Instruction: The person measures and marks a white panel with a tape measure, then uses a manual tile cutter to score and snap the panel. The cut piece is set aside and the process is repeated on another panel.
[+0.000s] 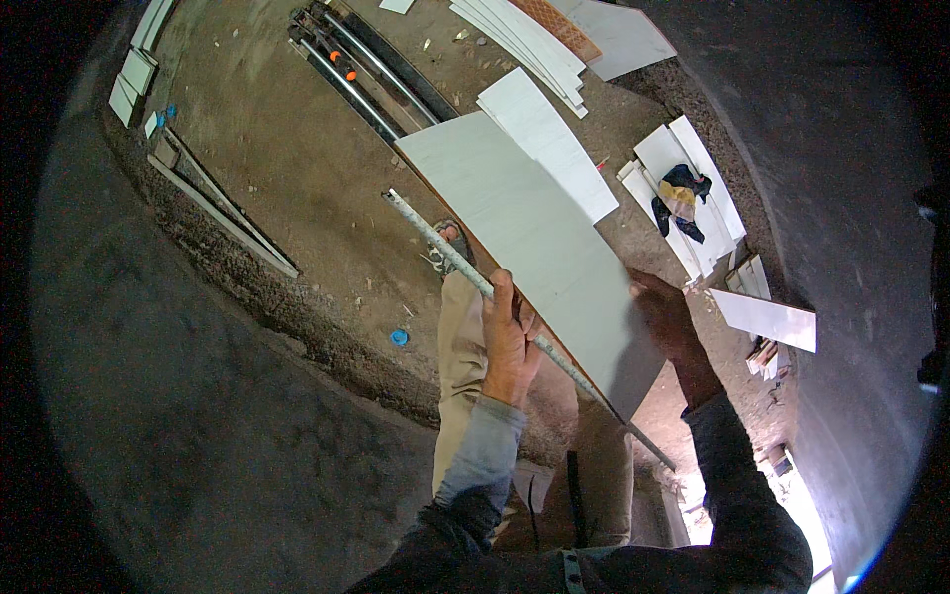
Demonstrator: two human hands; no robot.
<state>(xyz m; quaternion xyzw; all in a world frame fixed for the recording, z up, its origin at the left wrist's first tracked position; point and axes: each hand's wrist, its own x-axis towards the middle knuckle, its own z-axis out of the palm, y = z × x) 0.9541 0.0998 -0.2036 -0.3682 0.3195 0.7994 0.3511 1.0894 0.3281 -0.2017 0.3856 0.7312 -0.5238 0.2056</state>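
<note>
The large pale tile [529,233] slants in front of the person, with a long, thin speckled rod [435,241] along its left edge; the left hand [510,342] is curled closed around that rod, while the right hand [671,322], shadowed and partly bent, is at the tile's right edge, its grip too dark to tell. Beyond the tile's far end lies a twin-railed cutter [361,74], to its right a stack of white strips [717,183], and to its left a blue piece [399,337] on the floor [336,317].
</note>
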